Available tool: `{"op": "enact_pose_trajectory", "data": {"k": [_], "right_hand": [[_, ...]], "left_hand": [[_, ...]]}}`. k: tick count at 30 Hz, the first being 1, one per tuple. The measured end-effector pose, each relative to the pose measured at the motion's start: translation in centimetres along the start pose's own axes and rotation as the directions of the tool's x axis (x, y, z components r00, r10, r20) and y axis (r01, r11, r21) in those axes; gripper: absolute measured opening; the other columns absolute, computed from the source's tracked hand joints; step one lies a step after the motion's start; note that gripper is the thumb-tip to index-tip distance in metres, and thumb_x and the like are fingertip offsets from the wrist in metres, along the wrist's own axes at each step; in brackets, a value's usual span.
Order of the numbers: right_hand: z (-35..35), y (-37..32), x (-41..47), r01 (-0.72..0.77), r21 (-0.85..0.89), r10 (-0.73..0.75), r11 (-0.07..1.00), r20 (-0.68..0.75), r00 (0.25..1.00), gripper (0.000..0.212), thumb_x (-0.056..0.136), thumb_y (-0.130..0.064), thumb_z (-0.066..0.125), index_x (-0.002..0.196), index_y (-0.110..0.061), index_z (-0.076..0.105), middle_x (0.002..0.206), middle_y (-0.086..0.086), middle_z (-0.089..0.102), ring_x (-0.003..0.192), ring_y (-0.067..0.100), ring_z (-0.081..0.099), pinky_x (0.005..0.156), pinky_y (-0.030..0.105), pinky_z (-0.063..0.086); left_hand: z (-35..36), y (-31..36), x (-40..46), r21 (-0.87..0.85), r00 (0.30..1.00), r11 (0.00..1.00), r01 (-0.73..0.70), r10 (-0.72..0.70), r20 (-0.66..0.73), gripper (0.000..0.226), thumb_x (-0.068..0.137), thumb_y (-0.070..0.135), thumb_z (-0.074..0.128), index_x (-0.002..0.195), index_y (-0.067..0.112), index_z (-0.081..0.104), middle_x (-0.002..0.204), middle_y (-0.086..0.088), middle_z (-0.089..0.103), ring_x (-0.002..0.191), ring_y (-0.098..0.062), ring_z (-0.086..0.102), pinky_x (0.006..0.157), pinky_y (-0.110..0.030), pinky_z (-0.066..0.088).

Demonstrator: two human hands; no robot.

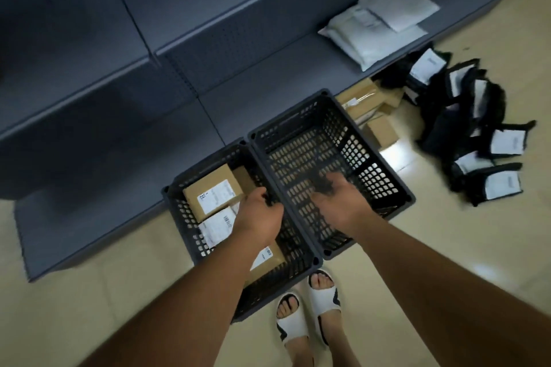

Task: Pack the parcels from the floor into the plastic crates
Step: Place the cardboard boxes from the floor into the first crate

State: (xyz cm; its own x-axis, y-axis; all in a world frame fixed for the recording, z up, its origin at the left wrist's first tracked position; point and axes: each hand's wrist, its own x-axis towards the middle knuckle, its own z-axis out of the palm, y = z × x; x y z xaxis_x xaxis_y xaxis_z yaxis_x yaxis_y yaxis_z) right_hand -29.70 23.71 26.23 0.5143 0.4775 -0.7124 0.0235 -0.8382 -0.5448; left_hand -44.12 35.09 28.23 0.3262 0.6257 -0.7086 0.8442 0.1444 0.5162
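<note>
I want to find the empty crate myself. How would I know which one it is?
Look at the foot of the grey metal shelving, where two dark perforated plastic crates sit side by side on the beige floor. Pick the right-hand crate, nearest the pile of black mailer bags. It holds no parcels, while the left-hand crate holds brown cardboard boxes.

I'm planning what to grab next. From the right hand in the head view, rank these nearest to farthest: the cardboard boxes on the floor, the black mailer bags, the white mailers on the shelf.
1. Cardboard boxes on the floor, just beyond the right-side crate that the right hand reaches into.
2. Black mailer bags, piled farther right on the floor.
3. White mailers, up on the shelf.
</note>
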Motion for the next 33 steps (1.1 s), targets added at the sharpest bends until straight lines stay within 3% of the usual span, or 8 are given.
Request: {"op": "enact_pose_trajectory", "data": {"k": [7, 11, 12, 14, 18, 24, 30, 33], "right_hand": [[-8.6, 6.1, -4.0, -0.071, 0.173, 0.103, 0.982, -0.184, 0.977, 0.067, 0.093, -0.049, 0.060, 0.151, -0.028, 0.035, 0.139, 0.003, 0.054, 0.117, 0.027, 0.058, 0.094, 0.037, 0.052], [-12.2, 10.7, -5.7, -0.089, 0.274, 0.162, 0.958, -0.259, 0.952, 0.062, 0.093, -0.046, 0.060, 0.148, -0.026, 0.039, 0.137, 0.006, 0.055, 0.111, 0.026, 0.060, 0.086, 0.036, 0.054], [-13.0, 11.9, -6.2, -0.093, 0.285, 0.175, 0.954, -0.278, 0.944, 0.061, 0.093, -0.045, 0.059, 0.147, -0.025, 0.040, 0.135, 0.005, 0.055, 0.109, 0.025, 0.060, 0.083, 0.034, 0.053], [-14.6, 14.6, -7.3, -0.127, 0.305, 0.221, 0.944, -0.296, 0.929, 0.061, 0.095, -0.045, 0.059, 0.148, -0.023, 0.039, 0.133, 0.007, 0.051, 0.109, 0.028, 0.059, 0.078, 0.031, 0.050], [-17.8, 20.8, -9.3, -0.214, 0.327, 0.311, 0.921, -0.283, 0.907, 0.069, 0.095, -0.049, 0.055, 0.154, -0.022, 0.031, 0.152, 0.013, 0.040, 0.126, 0.035, 0.053, 0.104, 0.044, 0.047], [-23.2, 30.1, -12.2, -0.293, 0.457, 0.446, 0.840, -0.272, 0.853, 0.069, 0.095, -0.050, 0.052, 0.154, -0.023, 0.031, 0.152, 0.013, 0.040, 0.120, 0.036, 0.058, 0.100, 0.042, 0.048], [-28.1, 37.1, -13.8, -0.311, 0.575, 0.540, 0.757, -0.282, 0.793, 0.068, 0.094, -0.049, 0.052, 0.154, -0.021, 0.032, 0.150, 0.014, 0.043, 0.122, 0.037, 0.056, 0.099, 0.039, 0.048], [-30.0, 39.4, -14.2, -0.331, 0.601, 0.579, 0.727, -0.277, 0.767, 0.068, 0.095, -0.048, 0.051, 0.154, -0.021, 0.032, 0.150, 0.014, 0.043, 0.123, 0.038, 0.054, 0.098, 0.038, 0.046]], "left_hand": [[6.7, 6.5, -4.1, 0.097, 0.988, 0.988, -0.118, 0.107, 0.111, 0.057, 0.098, 0.031, 0.056, 0.153, 0.027, 0.039, 0.147, 0.000, 0.047, 0.120, -0.022, 0.054, 0.100, -0.034, 0.046], [11.8, 9.7, -6.4, 0.166, 0.976, 0.971, -0.174, 0.148, 0.161, 0.055, 0.099, 0.028, 0.057, 0.152, 0.027, 0.040, 0.147, 0.003, 0.047, 0.092, -0.008, 0.057, 0.071, -0.020, 0.044], [13.3, 10.3, -6.7, 0.182, 0.974, 0.966, -0.182, 0.151, 0.170, 0.056, 0.099, 0.028, 0.057, 0.153, 0.027, 0.040, 0.147, 0.003, 0.047, 0.092, -0.007, 0.057, 0.070, -0.019, 0.042], [16.2, 11.6, -7.6, 0.224, 0.967, 0.953, -0.202, 0.159, 0.198, 0.057, 0.099, 0.029, 0.057, 0.153, 0.026, 0.040, 0.147, 0.001, 0.048, 0.103, -0.012, 0.054, 0.080, -0.026, 0.041], [22.8, 14.1, -9.5, 0.322, 0.949, 0.913, -0.252, 0.169, 0.265, 0.057, 0.098, 0.031, 0.057, 0.152, 0.028, 0.041, 0.142, -0.001, 0.050, 0.115, -0.020, 0.055, 0.090, -0.032, 0.045], [32.7, 18.2, -13.3, 0.447, 0.906, 0.816, -0.367, 0.205, 0.371, 0.057, 0.096, 0.030, 0.059, 0.151, 0.025, 0.043, 0.146, -0.001, 0.050, 0.127, -0.022, 0.053, 0.108, -0.036, 0.044], [40.5, 21.8, -15.7, 0.515, 0.864, 0.727, -0.454, 0.218, 0.455, 0.059, 0.095, 0.030, 0.057, 0.152, 0.025, 0.040, 0.148, -0.002, 0.047, 0.129, -0.023, 0.051, 0.111, -0.040, 0.042], [43.8, 23.3, -16.3, 0.512, 0.843, 0.706, -0.489, 0.232, 0.486, 0.059, 0.096, 0.030, 0.057, 0.152, 0.025, 0.040, 0.147, -0.001, 0.047, 0.126, -0.023, 0.052, 0.105, -0.034, 0.044]]}}
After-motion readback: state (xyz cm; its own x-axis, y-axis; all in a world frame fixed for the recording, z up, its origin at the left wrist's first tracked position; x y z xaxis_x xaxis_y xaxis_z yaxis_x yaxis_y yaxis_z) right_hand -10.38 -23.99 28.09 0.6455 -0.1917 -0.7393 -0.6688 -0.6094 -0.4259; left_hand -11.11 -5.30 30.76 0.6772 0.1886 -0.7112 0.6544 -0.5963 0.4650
